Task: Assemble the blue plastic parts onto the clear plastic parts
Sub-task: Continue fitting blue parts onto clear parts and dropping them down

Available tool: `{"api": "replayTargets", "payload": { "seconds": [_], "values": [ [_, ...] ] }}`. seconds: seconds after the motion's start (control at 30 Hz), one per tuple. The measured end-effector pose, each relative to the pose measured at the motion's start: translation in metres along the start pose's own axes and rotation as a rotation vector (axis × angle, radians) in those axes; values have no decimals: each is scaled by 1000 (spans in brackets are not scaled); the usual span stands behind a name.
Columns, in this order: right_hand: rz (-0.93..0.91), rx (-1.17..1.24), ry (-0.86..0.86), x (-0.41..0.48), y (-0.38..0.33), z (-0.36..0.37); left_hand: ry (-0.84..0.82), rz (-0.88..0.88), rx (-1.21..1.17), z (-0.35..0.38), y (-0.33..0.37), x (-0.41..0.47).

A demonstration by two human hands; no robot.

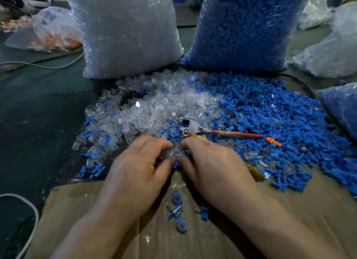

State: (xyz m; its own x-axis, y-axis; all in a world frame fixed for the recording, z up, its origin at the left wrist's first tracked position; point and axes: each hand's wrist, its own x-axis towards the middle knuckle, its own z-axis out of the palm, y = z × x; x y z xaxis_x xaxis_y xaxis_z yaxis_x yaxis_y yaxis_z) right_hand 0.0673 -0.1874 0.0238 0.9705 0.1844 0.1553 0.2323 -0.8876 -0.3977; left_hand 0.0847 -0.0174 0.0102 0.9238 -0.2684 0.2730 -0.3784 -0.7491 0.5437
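Cardboard under your wrists, its edge left of left hand, dark mat beyond. Left hand and right hand pinch clear part between them. Clear parts pile ahead, blue parts ahead-right.

The loose clear plastic parts are colourless and glassy; the blue plastic parts are bright blue. The pliers have silver jaws and a red handle. The earplug is orange, the cardboard brown, the table mat dark green.
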Motion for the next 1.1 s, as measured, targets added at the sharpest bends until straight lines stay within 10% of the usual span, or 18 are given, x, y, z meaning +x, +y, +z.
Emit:
{"api": "replayTargets", "payload": {
  "seconds": [0.37,0.77,1.1],
  "values": [
    [41,95,88,-4,5,-1,156,-99,-126,1,-3,2],
    [183,1250,20,-7,3,-18,-54,-342,-1070,-8,8,-5],
    [22,1010,65,-10,-1,-13,-171,-333,-1133,-13,18,-4]
  ]
}}
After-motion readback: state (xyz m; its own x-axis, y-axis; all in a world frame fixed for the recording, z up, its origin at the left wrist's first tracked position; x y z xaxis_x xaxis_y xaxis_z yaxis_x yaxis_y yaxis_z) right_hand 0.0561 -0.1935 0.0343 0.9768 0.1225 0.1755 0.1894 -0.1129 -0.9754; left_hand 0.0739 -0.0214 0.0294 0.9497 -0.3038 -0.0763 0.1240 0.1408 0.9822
